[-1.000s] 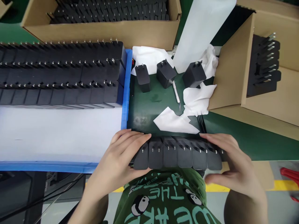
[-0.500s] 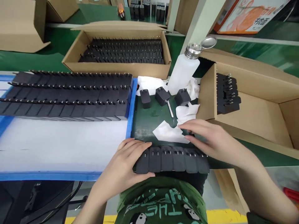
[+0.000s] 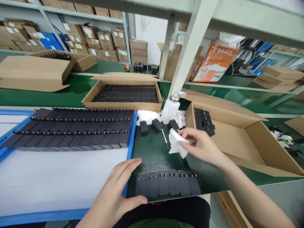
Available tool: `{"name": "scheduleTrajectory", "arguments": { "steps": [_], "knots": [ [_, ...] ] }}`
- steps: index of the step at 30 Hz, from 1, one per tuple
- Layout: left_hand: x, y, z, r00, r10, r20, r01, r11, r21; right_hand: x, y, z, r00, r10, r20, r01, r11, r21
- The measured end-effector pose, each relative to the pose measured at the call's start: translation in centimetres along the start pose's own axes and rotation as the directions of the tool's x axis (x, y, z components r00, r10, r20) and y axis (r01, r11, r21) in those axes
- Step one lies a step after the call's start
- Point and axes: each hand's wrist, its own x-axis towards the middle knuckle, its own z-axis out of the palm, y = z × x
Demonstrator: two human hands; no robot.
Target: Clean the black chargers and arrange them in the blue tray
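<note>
Between thumb and fingers my right hand [image 3: 198, 144] pinches a crumpled white wipe [image 3: 177, 142], lifted over the green bench. My left hand [image 3: 120, 186] is open, thumb and fingers spread, just left of a row of black plug adapters [image 3: 162, 182]. Those adapters stand side by side along the bench's front edge, metal pins showing. A dark, thin tool [image 3: 186, 164] lies partly hidden below the wipe. Farther back are three loose black adapters, one of them the middle adapter [image 3: 156, 125], with a slim silver-tipped pen-like tool [image 3: 164, 136] in front.
At left, a blue-edged white mat [image 3: 66, 177] bears long rows of black adapters [image 3: 78, 128]. A cardboard box [image 3: 123, 105] full of adapters stands behind. A white pump bottle [image 3: 169, 110] is near the post. At right, an open carton [image 3: 234, 142] holds several adapters.
My right hand has picked up the white wipe from the bench. My left hand has come off the adapter row and opened. The head view has tilted up, showing shelves behind.
</note>
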Motion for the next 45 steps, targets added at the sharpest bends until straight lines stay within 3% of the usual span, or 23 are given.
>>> {"name": "scheduleTrajectory", "arguments": {
  "steps": [3, 5, 7, 11, 14, 18, 21, 24, 27, 30, 32, 36, 40, 45],
  "knots": [
    [3.3, 0.6, -2.2, 1.0, 0.002, -0.009, -0.001, 0.993, 0.116, 2.2, 1.7, -3.7, 0.967, 0.05, -0.249, -0.065, 0.996, -0.053],
    [7.7, 1.3, -2.9, 0.998, -0.018, 0.057, 0.011, 0.992, 0.126, 5.0, 2.9, -5.0, 0.915, 0.042, -0.402, -0.094, 0.989, -0.111],
    [13.2, 1.9, -2.4, 0.992, -0.06, 0.111, 0.05, 0.995, 0.087, 8.2, 3.8, -5.1, 0.881, -0.006, -0.474, -0.087, 0.981, -0.175],
    [23.0, 1.7, 1.0, 0.988, -0.143, 0.063, 0.137, 0.987, 0.084, 12.4, 4.1, -2.8, 0.924, -0.136, -0.356, 0.028, 0.955, -0.294],
    [26.6, 1.0, 3.6, 0.986, -0.155, 0.066, 0.15, 0.986, 0.073, 12.4, 4.5, -1.1, 0.936, -0.19, -0.296, 0.078, 0.933, -0.351],
    [27.7, 0.7, 5.2, 0.986, -0.142, 0.082, 0.136, 0.987, 0.08, 11.3, 5.6, -0.5, 0.932, -0.213, -0.293, 0.106, 0.934, -0.342],
    [28.1, 1.5, 4.8, 0.991, -0.121, 0.049, 0.114, 0.986, 0.123, 11.0, 6.3, -1.2, 0.921, -0.198, -0.336, 0.11, 0.959, -0.262],
    [29.1, 3.3, 3.0, 0.998, -0.062, -0.004, 0.062, 0.978, 0.2, 10.9, 6.7, -2.4, 0.877, -0.13, -0.462, 0.085, 0.989, -0.117],
    [30.2, 5.8, 0.3, 1.0, -0.002, -0.012, 0.005, 0.951, 0.309, 10.7, 6.7, -3.2, 0.797, -0.004, -0.604, 0.066, 0.995, 0.08],
    [31.2, 8.0, -2.6, 0.998, 0.025, 0.059, -0.048, 0.899, 0.435, 10.7, 6.5, -2.6, 0.724, 0.127, -0.678, 0.102, 0.952, 0.287],
    [31.6, 9.2, -4.1, 0.991, 0.016, 0.135, -0.084, 0.854, 0.514, 11.0, 6.2, -1.4, 0.7, 0.199, -0.686, 0.147, 0.9, 0.41],
    [31.9, 10.6, -5.8, 0.96, -0.048, 0.274, -0.139, 0.771, 0.621, 11.7, 5.7, 1.6, 0.725, 0.302, -0.619, 0.204, 0.764, 0.612],
    [31.7, 10.9, -6.1, 0.942, -0.093, 0.323, -0.155, 0.733, 0.663, 12.1, 5.2, 3.1, 0.769, 0.359, -0.529, 0.19, 0.662, 0.725],
    [31.3, 10.0, -5.9, 0.944, -0.09, 0.319, -0.141, 0.762, 0.632, 11.9, 4.8, 2.6, 0.789, 0.377, -0.486, 0.124, 0.676, 0.726]
  ]
}}
